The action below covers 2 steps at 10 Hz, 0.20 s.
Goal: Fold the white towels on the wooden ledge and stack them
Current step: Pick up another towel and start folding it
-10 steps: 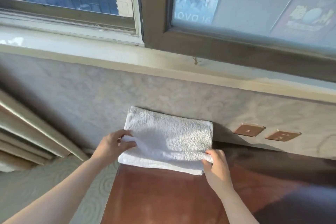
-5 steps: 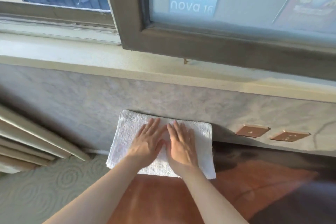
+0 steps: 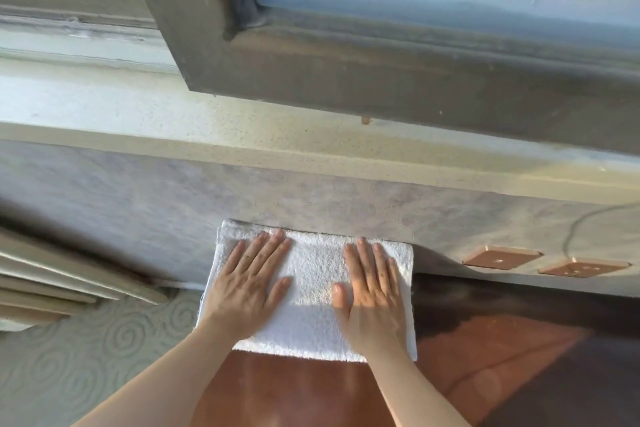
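Two flat, released hands, left hand (image 3: 247, 288) and right hand (image 3: 375, 291), press one folded white towel (image 3: 313, 274) on the wooden ledge (image 3: 298, 388)

Warm daylight, wide-angle bend, soft detail

Sun strikes the sill (image 3: 242, 135) and part of the towel (image 3: 313, 274); the wooden ledge (image 3: 519, 350) falls into deep shadow at right. Straight lines bow toward the edges; the window frame (image 3: 346, 80) looks smeared.

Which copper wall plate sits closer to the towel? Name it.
The left copper plate: it lies just past the white towel's right edge, while the other plate sits farther right along the wall.
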Available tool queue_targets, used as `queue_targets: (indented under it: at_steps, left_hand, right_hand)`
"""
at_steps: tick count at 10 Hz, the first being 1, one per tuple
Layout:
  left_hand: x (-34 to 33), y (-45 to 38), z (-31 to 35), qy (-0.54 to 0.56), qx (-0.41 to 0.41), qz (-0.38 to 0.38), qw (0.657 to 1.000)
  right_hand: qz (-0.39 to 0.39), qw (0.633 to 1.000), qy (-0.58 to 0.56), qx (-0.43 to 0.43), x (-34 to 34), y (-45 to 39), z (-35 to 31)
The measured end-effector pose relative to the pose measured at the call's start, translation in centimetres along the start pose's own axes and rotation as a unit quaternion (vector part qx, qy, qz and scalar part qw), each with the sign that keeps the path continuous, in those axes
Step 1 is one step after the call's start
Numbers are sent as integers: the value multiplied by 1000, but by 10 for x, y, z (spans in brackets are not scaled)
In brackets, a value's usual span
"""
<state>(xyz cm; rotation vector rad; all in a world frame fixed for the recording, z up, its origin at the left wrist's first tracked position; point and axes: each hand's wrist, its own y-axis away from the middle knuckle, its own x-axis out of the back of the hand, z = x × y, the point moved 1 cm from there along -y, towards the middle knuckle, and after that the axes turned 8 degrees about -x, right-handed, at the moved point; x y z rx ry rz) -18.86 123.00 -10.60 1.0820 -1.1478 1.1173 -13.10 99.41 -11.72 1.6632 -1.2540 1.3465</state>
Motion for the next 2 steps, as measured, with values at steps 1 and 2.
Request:
queue_targets:
  at_steps: [1, 2]
  left_hand:
    - [-10, 0, 2, -10, 5, 19, 1000]
    - [5, -5, 4, 1, 13, 5, 1000]
  right_hand:
    - [2, 1000, 11, -3, -6, 2, -6]
    - [-14, 1000, 17, -19, 5, -9, -10]
